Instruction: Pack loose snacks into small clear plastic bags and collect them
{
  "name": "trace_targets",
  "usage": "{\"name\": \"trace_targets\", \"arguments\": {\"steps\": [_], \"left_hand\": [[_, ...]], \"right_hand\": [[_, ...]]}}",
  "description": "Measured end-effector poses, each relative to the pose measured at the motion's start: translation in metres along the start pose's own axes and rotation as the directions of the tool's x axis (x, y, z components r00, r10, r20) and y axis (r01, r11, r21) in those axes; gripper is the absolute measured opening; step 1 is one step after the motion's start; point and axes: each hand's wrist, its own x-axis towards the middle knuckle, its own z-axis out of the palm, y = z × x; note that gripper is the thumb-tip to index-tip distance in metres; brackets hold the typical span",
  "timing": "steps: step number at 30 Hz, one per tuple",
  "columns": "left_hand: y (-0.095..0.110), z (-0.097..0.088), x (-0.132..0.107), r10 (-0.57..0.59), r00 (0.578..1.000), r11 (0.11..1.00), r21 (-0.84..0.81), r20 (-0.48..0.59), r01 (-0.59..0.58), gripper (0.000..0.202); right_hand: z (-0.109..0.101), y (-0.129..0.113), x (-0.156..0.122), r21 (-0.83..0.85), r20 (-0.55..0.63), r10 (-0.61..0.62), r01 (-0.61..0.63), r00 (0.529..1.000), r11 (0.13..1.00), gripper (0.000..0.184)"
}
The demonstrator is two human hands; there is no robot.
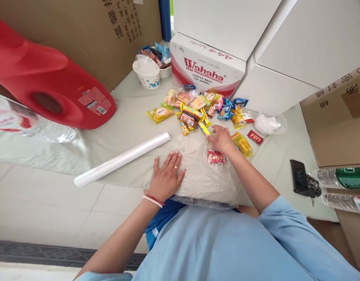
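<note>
My left hand point(167, 175) lies flat with its fingers stretched out, at the left edge of a clear plastic bag point(206, 181) spread along the table's front edge. My right hand point(222, 140) reaches over that bag. Its fingers are apart, their tips at the near end of a small yellow-wrapped snack bar point(203, 128). Below the right hand, a red snack packet point(216, 157) rests on the plastic. A pile of wrapped snacks point(194, 103) lies just beyond. To the right are a yellow snack packet point(242, 144) and a small dark red packet point(255, 137).
Left of my hands lies a white roll point(123, 159), near a red jug point(51, 78) and a water bottle point(33, 121). Paper cups point(147, 74) and a Wahaha carton point(207, 64) stand behind. A phone point(299, 177), keys and bottles point(343, 177) lie right.
</note>
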Motion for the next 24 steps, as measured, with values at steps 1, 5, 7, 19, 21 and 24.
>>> {"name": "trace_targets", "arguments": {"steps": [1, 5, 7, 19, 21, 24], "left_hand": [[0.000, 0.000, 0.000, -0.004, 1.000, 1.000, 0.000, -0.003, 0.004, 0.061], [0.001, -0.001, 0.000, -0.017, 1.000, 1.000, -0.016, -0.012, 0.017, 0.060], [0.001, -0.001, 0.000, -0.020, 1.000, 0.999, -0.031, -0.015, 0.020, 0.060], [0.000, 0.000, 0.001, -0.013, 1.000, 0.999, 0.037, 0.004, 0.013, 0.060], [0.001, 0.000, 0.000, -0.015, 1.000, 0.999, 0.048, 0.001, 0.014, 0.060], [0.001, 0.001, 0.000, -0.021, 1.000, 0.999, 0.044, -0.014, 0.022, 0.060]], "right_hand": [[0.009, -0.007, 0.010, -0.062, 0.042, -0.002, 0.005, 0.999, 0.998, 0.047], [0.022, -0.007, 0.014, -0.156, 0.158, 0.090, -0.065, 0.983, 0.986, 0.035], [0.014, 0.008, 0.007, -0.072, 0.144, 0.195, -0.186, 0.970, 0.980, 0.023], [0.018, -0.002, 0.102, -0.056, -0.023, 0.141, -0.142, 0.990, 0.988, 0.067], [0.020, -0.009, 0.110, -0.064, -0.004, 0.141, -0.141, 0.990, 0.988, 0.070], [0.008, -0.006, 0.102, -0.076, 0.049, 0.189, -0.185, 0.981, 0.980, 0.066]]}}
